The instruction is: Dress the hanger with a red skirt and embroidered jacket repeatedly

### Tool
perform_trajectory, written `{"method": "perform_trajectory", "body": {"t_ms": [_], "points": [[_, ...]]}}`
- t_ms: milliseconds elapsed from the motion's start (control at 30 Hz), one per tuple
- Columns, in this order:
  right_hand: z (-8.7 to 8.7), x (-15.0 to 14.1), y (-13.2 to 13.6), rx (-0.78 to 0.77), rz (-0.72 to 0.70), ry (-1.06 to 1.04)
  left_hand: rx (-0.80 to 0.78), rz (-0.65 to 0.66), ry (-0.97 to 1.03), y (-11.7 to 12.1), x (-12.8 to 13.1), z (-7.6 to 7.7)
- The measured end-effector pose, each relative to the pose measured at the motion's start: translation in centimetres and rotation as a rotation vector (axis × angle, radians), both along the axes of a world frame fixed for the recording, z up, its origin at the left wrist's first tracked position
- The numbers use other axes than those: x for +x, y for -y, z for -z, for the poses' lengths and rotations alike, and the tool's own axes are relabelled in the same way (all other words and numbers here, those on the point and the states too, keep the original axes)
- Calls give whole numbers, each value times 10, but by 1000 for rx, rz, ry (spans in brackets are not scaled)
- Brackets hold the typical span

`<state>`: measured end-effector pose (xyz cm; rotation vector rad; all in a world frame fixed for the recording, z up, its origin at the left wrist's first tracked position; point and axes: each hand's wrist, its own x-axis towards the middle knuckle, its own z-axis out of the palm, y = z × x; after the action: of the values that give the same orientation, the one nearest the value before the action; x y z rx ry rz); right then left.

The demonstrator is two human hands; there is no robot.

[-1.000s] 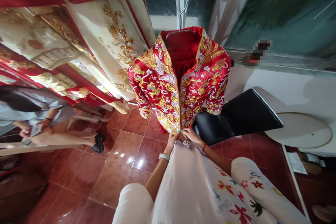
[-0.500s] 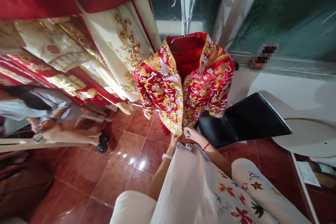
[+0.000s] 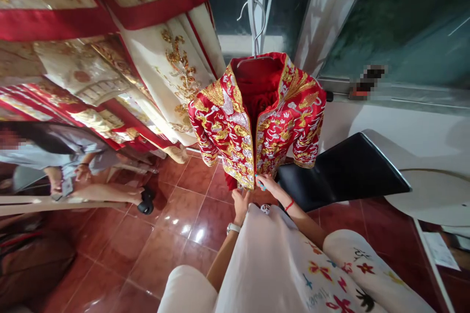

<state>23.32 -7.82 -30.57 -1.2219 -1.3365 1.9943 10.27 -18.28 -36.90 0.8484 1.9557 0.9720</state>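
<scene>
A red jacket [image 3: 235, 132] embroidered in gold and silver hangs upright on a metal hanger [image 3: 263, 24] in front of me. Its front edges meet near mid-chest, with a narrow gap lower down. My left hand [image 3: 241, 204], with a white watch at the wrist, has its fingers closed at the bottom hem of the left panel. At the lower front edge of the right panel, my right hand [image 3: 270, 187] is pinched on the cloth, blue nails showing and a red cord on the wrist. The fingertips behind the hem are hidden.
Red and cream embroidered garments [image 3: 147, 78] hang at the left. A seated person [image 3: 84, 156] is beyond them. A black chair [image 3: 345, 173] stands right of the jacket, by a round white tabletop [image 3: 433, 195]. Red tiles [image 3: 176, 215] cover the floor.
My hands have drawn slightly apart at the hem, my left hand shifting down and left. A gap now shows between the jacket's lower front edges. The seated person's hands have moved.
</scene>
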Motion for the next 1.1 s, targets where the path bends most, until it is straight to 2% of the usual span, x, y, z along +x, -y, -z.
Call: {"method": "perform_trajectory", "body": {"t_ms": [167,233,333,433,533,600,667,800,900,967,1100], "points": [[3,-1,19,-42,11,29,6,383,-640,-29,9,-42],[1,0,17,-46,13,39,-34,442,-740,-40,13,-50],[-8,1,7,-44,5,42,-55,475,-769,-48,14,-50],[-33,1,-16,-42,-27,9,-25,472,-759,-53,11,-45],[-70,1,-47,-19,-43,-86,6,429,-753,-55,11,-43],[-91,-2,-60,54,-13,-173,4,412,-743,-54,12,-43],[-102,-8,-60,122,60,-216,-18,420,-725,-52,12,-47],[-94,-24,-33,115,182,-214,-1,367,-734,-57,8,-67],[-84,-33,-18,138,247,-268,78,326,-787,-77,3,-90],[-80,-35,-17,142,264,-288,111,353,-810,-92,2,-102],[-80,-30,-24,124,247,-265,128,393,-805,-108,5,-108]]}}
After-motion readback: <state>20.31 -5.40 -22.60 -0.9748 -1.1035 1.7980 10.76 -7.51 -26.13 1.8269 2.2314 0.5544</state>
